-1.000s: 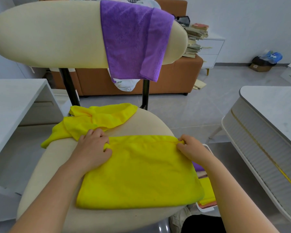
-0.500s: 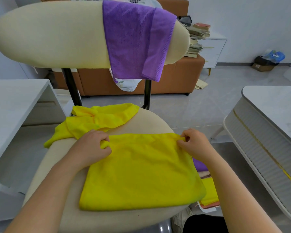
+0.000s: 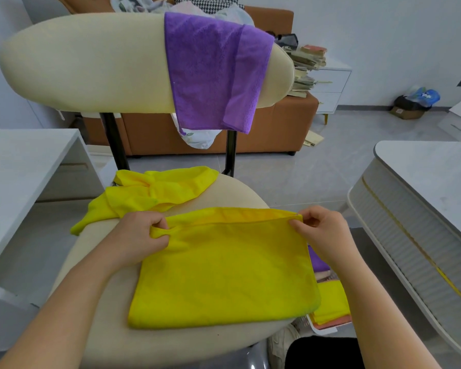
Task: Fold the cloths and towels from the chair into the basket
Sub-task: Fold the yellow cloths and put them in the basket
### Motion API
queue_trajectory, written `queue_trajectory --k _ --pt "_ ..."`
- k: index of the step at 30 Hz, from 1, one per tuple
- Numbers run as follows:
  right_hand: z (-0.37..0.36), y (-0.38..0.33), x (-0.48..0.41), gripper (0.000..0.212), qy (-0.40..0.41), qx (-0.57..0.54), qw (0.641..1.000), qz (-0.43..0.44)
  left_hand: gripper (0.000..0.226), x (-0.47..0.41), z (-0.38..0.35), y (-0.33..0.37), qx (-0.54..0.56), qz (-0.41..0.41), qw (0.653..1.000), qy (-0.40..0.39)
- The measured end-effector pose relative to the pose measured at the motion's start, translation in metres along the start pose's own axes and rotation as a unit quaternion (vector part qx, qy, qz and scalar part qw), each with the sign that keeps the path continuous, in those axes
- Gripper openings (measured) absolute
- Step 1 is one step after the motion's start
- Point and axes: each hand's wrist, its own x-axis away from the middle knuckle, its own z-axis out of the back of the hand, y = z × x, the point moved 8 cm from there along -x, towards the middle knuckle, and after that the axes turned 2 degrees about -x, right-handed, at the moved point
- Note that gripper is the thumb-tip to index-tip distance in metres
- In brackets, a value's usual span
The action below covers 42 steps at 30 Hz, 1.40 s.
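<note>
Yellow cloth [image 3: 224, 270] flat on chair seat [image 3: 91, 262], left hand [image 3: 139, 238] and right hand [image 3: 322, 233] each pinching far corners

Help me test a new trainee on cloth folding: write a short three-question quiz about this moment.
1. True or false: the purple terry towel hangs over the cream padded chair backrest.
2. The left hand and right hand pinch which? A. the far corners of the flat yellow microfibre cloth; B. the purple terry towel; C. the backrest.
3. How many yellow cloths lie on the chair seat?
Key: 1 true; 2 A; 3 two, counting the crumpled yellow cloth behind the flat one.
</note>
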Motion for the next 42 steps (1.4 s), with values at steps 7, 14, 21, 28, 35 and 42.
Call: queue_trajectory --k 7,14,21,28,35,42 --pt "-0.006 -0.014 -0.007 0.008 0.003 -0.006 1.0 0.015 0.032 0.004 0.002 0.002 -0.013 -0.012 0.999 0.028" --pt "-0.004 -0.016 -0.008 0.004 0.003 0.035 0.999 0.04 0.028 0.001 0.004 0.002 -0.008 -0.009 0.998 0.062" --pt "-0.008 -0.009 -0.012 0.002 -0.005 0.063 0.997 0.039 0.018 -0.003 0.006 -0.004 0.267 0.083 0.953 0.117" --pt "-0.009 -0.01 -0.014 0.003 -0.007 0.072 0.996 0.048 0.016 -0.003 -0.007 -0.019 0.122 0.146 0.977 0.099" --pt "-0.014 -0.012 -0.013 0.006 -0.015 0.076 0.996 0.046 0.02 -0.008 -0.011 -0.024 -0.043 0.106 0.992 0.061" --pt "-0.015 -0.014 -0.013 0.003 -0.017 0.075 0.996 0.044 0.026 -0.001 0.004 -0.002 -0.013 -0.005 1.0 0.014"
